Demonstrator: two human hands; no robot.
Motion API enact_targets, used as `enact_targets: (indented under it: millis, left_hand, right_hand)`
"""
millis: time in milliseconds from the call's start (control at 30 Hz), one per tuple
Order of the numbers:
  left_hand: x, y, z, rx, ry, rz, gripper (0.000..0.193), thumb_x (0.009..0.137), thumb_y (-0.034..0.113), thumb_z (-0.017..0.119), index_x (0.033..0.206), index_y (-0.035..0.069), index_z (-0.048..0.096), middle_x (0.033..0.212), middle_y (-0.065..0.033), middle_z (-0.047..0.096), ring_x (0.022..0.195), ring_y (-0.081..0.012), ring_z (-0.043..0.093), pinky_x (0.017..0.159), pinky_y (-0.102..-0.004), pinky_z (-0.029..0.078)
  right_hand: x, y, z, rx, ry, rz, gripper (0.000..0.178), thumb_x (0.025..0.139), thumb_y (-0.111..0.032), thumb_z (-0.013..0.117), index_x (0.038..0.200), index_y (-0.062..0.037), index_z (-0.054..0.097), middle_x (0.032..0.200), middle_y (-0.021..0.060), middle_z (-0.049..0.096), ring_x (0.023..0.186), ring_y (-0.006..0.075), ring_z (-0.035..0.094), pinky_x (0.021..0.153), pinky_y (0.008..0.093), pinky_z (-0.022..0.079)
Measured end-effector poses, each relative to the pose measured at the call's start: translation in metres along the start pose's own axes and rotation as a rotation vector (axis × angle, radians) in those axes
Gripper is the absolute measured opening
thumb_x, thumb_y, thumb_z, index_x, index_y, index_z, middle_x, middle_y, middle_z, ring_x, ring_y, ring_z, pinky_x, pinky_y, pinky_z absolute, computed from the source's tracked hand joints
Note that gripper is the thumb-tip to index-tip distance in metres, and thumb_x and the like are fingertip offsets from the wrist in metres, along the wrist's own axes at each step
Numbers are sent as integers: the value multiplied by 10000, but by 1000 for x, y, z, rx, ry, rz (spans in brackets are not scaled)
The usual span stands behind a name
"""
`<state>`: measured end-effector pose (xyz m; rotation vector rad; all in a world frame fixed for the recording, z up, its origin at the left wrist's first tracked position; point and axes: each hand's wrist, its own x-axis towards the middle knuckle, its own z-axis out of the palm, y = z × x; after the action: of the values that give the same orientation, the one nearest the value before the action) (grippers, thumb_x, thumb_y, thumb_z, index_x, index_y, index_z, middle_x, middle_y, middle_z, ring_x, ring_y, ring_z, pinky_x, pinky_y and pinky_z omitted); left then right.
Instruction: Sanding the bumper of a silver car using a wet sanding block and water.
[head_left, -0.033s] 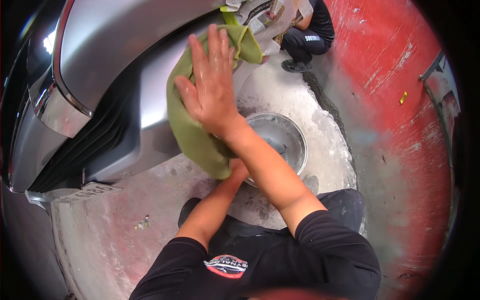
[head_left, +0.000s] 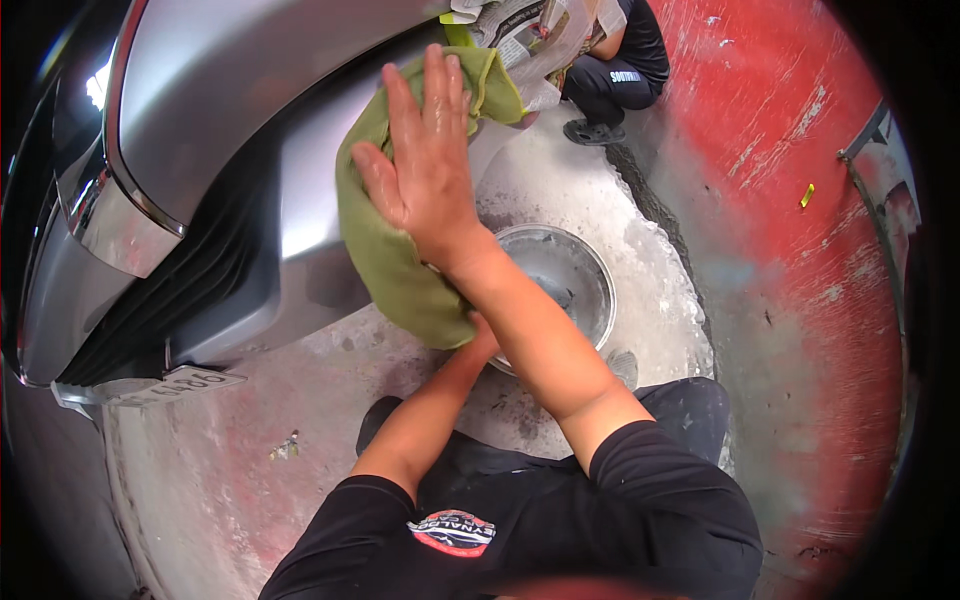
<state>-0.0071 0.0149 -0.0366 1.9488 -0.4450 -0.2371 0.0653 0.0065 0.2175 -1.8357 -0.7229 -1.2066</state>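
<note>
A green cloth (head_left: 375, 235) is draped along the edge of a silver car bumper (head_left: 315, 190). My right hand (head_left: 430, 165), wet-looking, lies flat on the cloth with its fingers stretched out and the thumb apart. Below it, my left forearm passes under the right one. Only the wrist end of my left hand (head_left: 484, 332) shows at the cloth's lower edge; its fingers are hidden behind the cloth and the right arm. Behind my right forearm, a round metal basin (head_left: 597, 268) stands on the floor.
The car's dark grille (head_left: 190, 285) and number plate (head_left: 180, 385) are at the left. Newspaper (head_left: 520, 40) covers part of the car at the top. Beside it, another person (head_left: 625, 75) crouches. A yellow-green scrap (head_left: 807, 195) lies on the red-stained floor at right.
My right hand has shifted slightly right, its fingers a little more spread. The lower edge of the cloth has swung a little up and to the right.
</note>
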Motion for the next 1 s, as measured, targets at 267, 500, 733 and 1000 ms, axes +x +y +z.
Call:
enact_targets:
  millis: [267, 500, 733, 1000]
  left_hand:
    - [5, -17, 0, 448, 42, -95, 472, 878, 427, 520, 1204, 93, 593, 1135, -157, 651, 1045, -312, 621, 858, -424, 487]
    - [6, -32, 7, 488, 233, 156, 347, 846, 387, 549, 967, 94, 690, 906, -167, 698, 857, -351, 670, 746, -454, 518]
    - [10, 31, -9, 802, -40, -205, 306, 834, 342, 545, 817, 80, 703, 824, -170, 696, 786, -351, 679, 683, -457, 528]
    - [17, 43, -12, 908, -220, -340, 334, 804, 358, 576, 796, 50, 707, 845, -179, 699, 816, -349, 683, 725, -451, 531]
  right_hand:
    - [12, 25, 12, 22, 216, 133, 618, 854, -318, 609, 1301, 69, 430, 1276, 300, 397, 1147, 466, 407, 998, 509, 345]
    - [-15, 68, 12, 91, 338, 154, 531, 872, -260, 623, 1289, 24, 456, 1209, 196, 491, 1078, 375, 447, 961, 449, 367]
    - [-64, 135, 29, 132, 382, 260, 506, 872, -233, 636, 1288, -5, 460, 1222, 197, 479, 1136, 379, 444, 994, 456, 359]
    - [-96, 208, 52, 211, 488, 386, 400, 918, -178, 584, 1262, -6, 475, 1265, 197, 477, 1232, 397, 417, 1039, 462, 338]
